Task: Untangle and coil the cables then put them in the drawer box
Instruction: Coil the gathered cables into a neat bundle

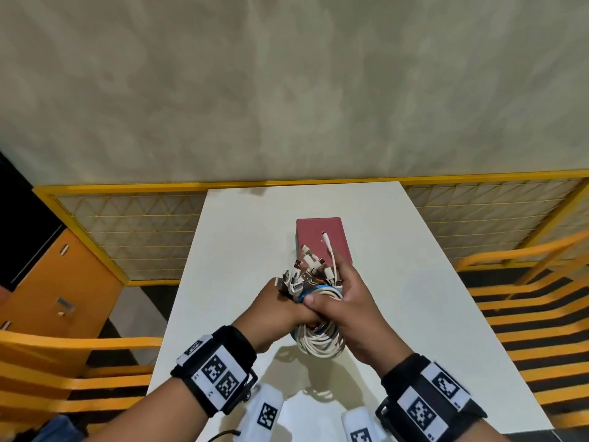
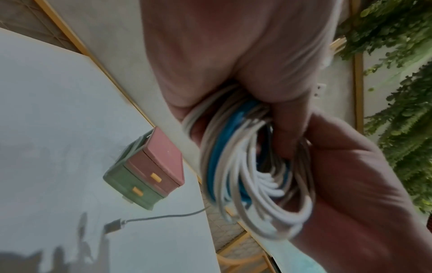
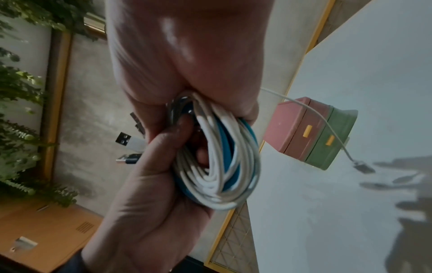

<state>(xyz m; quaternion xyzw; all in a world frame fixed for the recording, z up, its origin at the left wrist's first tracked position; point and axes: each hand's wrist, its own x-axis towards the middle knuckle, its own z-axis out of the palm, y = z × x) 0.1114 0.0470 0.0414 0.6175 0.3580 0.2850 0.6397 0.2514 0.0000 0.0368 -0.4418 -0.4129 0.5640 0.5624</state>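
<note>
Both hands hold one bundle of coiled cables (image 1: 318, 341), mostly white with a blue one among them, above the middle of the white table (image 1: 414, 298). My left hand (image 1: 287, 309) grips the coil from the left and my right hand (image 1: 342, 307) grips it from the right. Several USB plugs (image 1: 302, 272) stick up out of the top of the bundle. In the wrist views the cable loops (image 2: 252, 166) (image 3: 219, 166) pass between the curled fingers. The drawer box (image 1: 323, 239), pink on top and green below (image 2: 149, 171) (image 3: 313, 133), stands just beyond the hands with both drawers closed.
A yellow mesh railing (image 1: 134, 231) runs behind the table. An orange cabinet (image 1: 54, 288) stands at the left and yellow chairs (image 1: 526, 298) at both sides. Green plants (image 2: 397, 92) hang nearby. Two white tagged blocks (image 1: 264, 413) lie at the table's near edge.
</note>
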